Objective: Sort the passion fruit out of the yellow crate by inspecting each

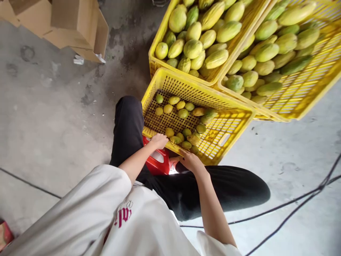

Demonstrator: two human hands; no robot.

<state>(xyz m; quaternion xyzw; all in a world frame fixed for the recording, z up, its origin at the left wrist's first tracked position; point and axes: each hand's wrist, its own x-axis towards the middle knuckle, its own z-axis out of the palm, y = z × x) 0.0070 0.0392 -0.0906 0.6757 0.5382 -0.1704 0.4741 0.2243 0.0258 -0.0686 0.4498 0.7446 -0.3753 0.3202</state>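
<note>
Near crate: yellow mesh (195,93), in front of the seated-looking person, legs spread toward its near corners; probably spread to give both arms straight reach.
Left hand: (159,141) on near crate's near rim, left part; fingers curled narrow over the edge, holding it.
Right hand: (192,163) same rim, farther right; fingers touch the edge, tips partly hidden, can't tell how tight.
Why two hands: likely to spread the pull and keep near crate square.
Loose fruit: (183,113) inside near crate, sparse, one group mid-to-back, another by the near rim.
Back-left crate: (246,23) directly behind near crate, heaped with fruit.
Back-right crate: (306,85) behind near crate, to the right, also loaded.
Red plastic piece: (162,169) just before near crate, between the legs.
</note>
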